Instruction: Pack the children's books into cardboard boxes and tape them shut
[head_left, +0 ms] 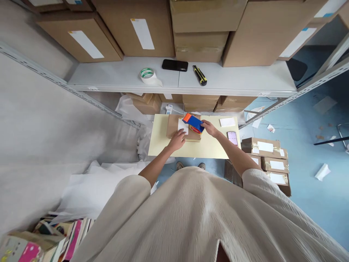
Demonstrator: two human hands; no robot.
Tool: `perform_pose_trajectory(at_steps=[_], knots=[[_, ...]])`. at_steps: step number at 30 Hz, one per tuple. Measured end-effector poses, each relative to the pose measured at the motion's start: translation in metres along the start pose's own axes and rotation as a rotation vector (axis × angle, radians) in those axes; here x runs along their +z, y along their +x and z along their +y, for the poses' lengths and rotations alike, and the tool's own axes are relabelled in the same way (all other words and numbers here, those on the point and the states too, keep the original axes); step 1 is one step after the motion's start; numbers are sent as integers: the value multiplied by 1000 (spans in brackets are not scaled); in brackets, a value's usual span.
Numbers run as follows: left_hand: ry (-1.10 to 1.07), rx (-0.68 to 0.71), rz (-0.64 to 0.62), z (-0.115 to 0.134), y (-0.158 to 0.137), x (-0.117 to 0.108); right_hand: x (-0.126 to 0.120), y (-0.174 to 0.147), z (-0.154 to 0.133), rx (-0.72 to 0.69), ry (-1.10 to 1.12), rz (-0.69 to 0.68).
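A small cardboard box (pixel 171 128) with a white label (pixel 182 125) on its top lies on the pale yellow table (pixel 158 143). My left hand (pixel 177 141) rests at the box's near edge, its fingers stretched out over the lower part of the label and holding nothing. Closed around the right end of a blue and orange tape dispenser (pixel 194 121) is my right hand (pixel 209 128). The dispenser is tilted over the right part of the box, and its orange end reaches over the label. Whether it touches the box I cannot tell.
On the shelf (pixel 109 78) lie a tape roll (pixel 147 74), a black phone (pixel 175 65) and a utility knife (pixel 200 75). A lit phone (pixel 232 137) and a white pad (pixel 227 122) are at the table's right. Labelled boxes (pixel 265 146) are stacked on the floor; books (pixel 69 238) stand lower left.
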State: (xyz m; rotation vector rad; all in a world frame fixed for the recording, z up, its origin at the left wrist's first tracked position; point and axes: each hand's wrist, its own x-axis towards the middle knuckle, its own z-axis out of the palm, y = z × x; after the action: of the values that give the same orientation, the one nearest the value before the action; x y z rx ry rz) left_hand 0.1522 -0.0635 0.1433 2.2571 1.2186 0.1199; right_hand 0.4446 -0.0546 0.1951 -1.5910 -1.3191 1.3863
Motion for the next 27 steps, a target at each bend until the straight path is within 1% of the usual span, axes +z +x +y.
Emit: perform_pose_trajectory(at_steps=[3, 7, 10, 13, 16, 18, 23, 27], knots=[[-136, -58, 83, -12, -2, -9, 7, 4, -2, 1, -27, 21], [-291, -216, 149, -19, 3, -22, 3, 1, 4, 26, -67, 18], [-451, -309, 194, -17, 18, -34, -1, -6, 10, 11, -77, -20], [-664, -382, 256, -8, 40, -50, -2, -10, 15, -21, -113, -12], [-893, -491, 192, 3, 63, -66, -1, -11, 17, -19, -213, 46], [-967, -497, 147, 10, 75, -75, -1, -12, 17, -7, -281, 73], [-945, -479, 98, 26, 90, -86, -7, -19, 17, -3, -382, 79], [-962, -468, 95, 35, 93, -88, -11, -24, 20, -7, -387, 68]])
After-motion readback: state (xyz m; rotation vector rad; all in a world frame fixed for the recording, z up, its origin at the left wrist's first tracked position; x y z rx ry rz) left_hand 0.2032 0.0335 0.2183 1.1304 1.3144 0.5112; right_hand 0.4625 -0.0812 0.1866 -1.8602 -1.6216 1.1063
